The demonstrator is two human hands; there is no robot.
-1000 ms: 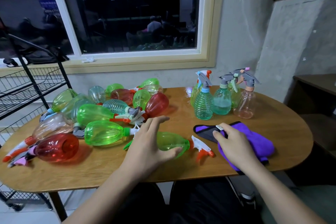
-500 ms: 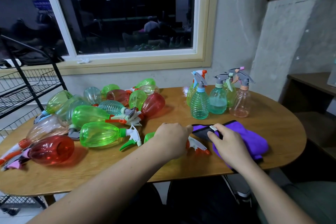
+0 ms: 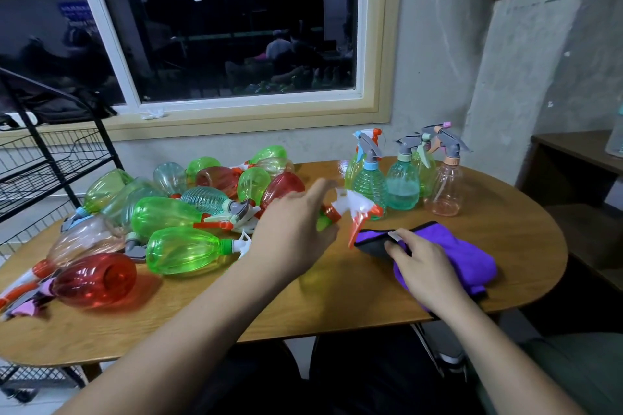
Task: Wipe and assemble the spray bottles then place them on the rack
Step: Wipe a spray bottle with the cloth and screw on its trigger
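A wooden table (image 3: 505,219) fills the middle, with a black wire rack (image 3: 50,158) standing at its left end. On the left half of the table lies a heap of bottles (image 3: 161,216), green, red and clear, all on their sides, some with sprayers on. At the far right a small group of upright bottles (image 3: 403,185) stands close together, each capped with a sprayer. Near right, a purple cloth (image 3: 462,253) with a black hem lies bunched on the table. The right hand (image 3: 428,266) rests palm down on it, fingers bent and tips at the hem; whether they pinch it I cannot tell. The left hand (image 3: 293,229) is between heap and cloth, fingers curled round a green bottle (image 3: 322,222), which it mostly hides. The bottle's white and orange sprayer (image 3: 354,205) points right, its trigger just above the cloth's far left corner
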